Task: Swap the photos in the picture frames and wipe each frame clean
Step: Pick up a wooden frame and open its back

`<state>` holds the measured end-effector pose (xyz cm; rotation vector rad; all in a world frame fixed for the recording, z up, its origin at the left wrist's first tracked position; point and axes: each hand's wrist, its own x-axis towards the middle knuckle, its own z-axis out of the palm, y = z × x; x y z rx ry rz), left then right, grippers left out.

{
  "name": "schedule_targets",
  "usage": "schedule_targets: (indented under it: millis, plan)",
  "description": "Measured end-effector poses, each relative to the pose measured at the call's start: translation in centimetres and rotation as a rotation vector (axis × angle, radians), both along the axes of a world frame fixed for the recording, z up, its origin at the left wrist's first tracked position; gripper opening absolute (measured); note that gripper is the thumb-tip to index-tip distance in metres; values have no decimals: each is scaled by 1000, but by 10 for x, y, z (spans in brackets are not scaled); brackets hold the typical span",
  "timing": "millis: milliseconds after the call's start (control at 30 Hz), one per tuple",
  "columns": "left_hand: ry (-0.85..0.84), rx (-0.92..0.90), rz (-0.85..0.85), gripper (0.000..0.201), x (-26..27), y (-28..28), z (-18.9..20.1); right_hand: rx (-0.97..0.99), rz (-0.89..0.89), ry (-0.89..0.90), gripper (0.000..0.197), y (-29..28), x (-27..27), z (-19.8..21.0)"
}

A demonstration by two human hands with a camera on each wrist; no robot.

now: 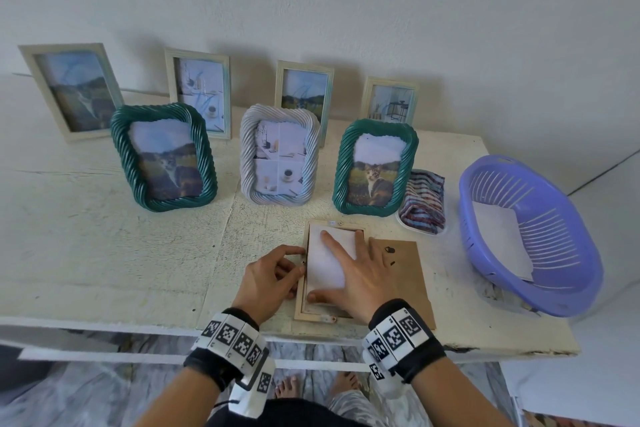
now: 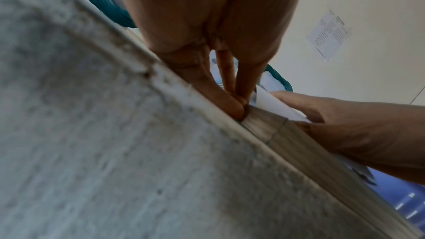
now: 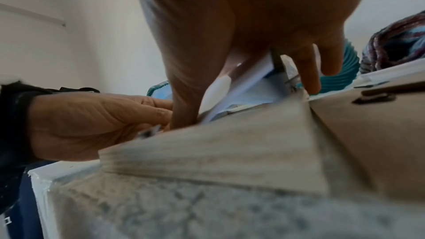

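A light wooden frame (image 1: 313,317) lies face down near the table's front edge. A photo (image 1: 323,270) rests in it, white back up. My right hand (image 1: 346,270) lies on the photo with its fingers spread and straight, thumb at the near left corner. In the right wrist view the photo (image 3: 232,94) bows up under that hand (image 3: 230,43). My left hand (image 1: 298,267) pinches the frame's left rail with curled fingers (image 2: 239,106) against the frame (image 2: 276,128). The brown backing board (image 1: 408,274) lies just right of the frame.
Three twisted-rim frames stand behind: green (image 1: 162,156), white (image 1: 278,156), green (image 1: 375,166). Several pale frames lean on the wall. A striped cloth (image 1: 424,201) sits beside a purple basket (image 1: 554,218) holding a white sheet (image 1: 498,239).
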<state>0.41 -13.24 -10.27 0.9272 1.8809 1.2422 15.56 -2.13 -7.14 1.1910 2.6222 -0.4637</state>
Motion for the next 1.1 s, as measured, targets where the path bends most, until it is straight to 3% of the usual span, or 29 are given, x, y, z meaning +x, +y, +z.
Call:
schedule_targets:
  millis: [133,200,267,467,567,633,733,800,867,933,1033,1100]
  plan:
    - [-4,-7,-12,22,0,1,2,95,-5,58,106,-2,2,4]
    - [111,9,6,21,-1,2,6,92,-15,126,105,-4,5,7]
    - [209,68,55,36,-1,3,14,25,-47,229,106,-5,9,10]
    - [-168,216,-28,38,22,11,40,-179,-85,471,110,-9,17,25]
    - [-222,261,62,37,24,14,42,-247,-171,701,89,-9,25,32]
    - [-209,255,100,29,22,16,43,-334,-267,965,69,-7,31,33]
    - [-153,218,80,19,23,17,40,-577,-435,1237,75,-8,37,41]
    - [-97,179,35,13,27,16,42,-560,-405,1251,73,-10,40,49]
    - [-129,162,-59,41,35,15,52,-570,-346,1214,63,-13,41,54]
    - [-305,168,-117,56,44,15,64,-602,-296,1127,51,-18,42,54]
    - [-416,214,-79,53,52,21,65,-455,-293,1055,38,-23,47,47]
    - [-412,243,-10,73,56,24,60,-283,-350,1035,33,-19,54,38]
